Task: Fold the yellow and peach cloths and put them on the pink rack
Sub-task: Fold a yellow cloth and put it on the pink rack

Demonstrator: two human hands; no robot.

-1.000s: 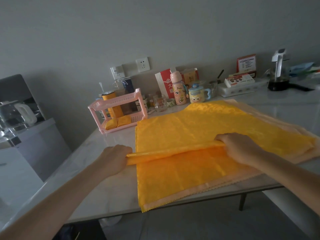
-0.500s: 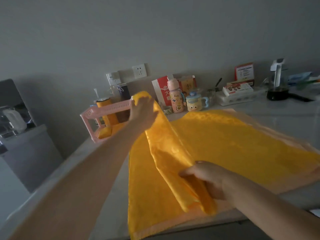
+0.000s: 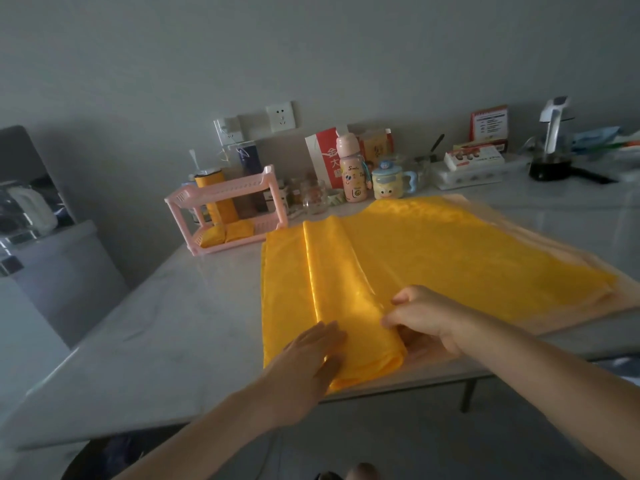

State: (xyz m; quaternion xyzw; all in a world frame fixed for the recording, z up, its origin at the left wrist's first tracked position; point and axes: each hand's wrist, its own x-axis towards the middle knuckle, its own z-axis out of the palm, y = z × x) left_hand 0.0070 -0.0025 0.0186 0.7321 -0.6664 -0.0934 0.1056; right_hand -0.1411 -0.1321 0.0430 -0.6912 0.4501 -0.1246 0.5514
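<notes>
Your left hand (image 3: 308, 358) has come down from where it held the cloth's corner high by the rack half a second ago, and it now lies on the near end of the yellow cloth (image 3: 450, 258). Its fingers (image 3: 329, 337) are straight and close together, pressing flat on the fabric. The strip you carried over has landed as a long fold that runs from the table's near edge away toward the rack. Your right hand (image 3: 429, 320) has barely shifted. It sits just beside the left one at the near end of that fold, with its fingers (image 3: 393, 321) curled and the thumb on top, pinching the doubled edge of the yellow cloth. The yellow cloth is spread over the right half of the table (image 3: 156, 323), and its near edge reaches the table's front. It lies on top of the peach cloth (image 3: 620, 299), which shows only as a pale border along the right and far sides. The pink rack (image 3: 225, 194) stands at the far left of the cloths, close to the yellow cloth's far left corner but apart from it. Folded yellow pieces (image 3: 228, 233) already sit on the rack's lower shelf. Behind the rack a yellow canister (image 3: 213, 188) stands upright. Along the wall, beyond the cloths, are a pink bottle (image 3: 349, 171) and a duck-faced mug (image 3: 388, 185).
</notes>
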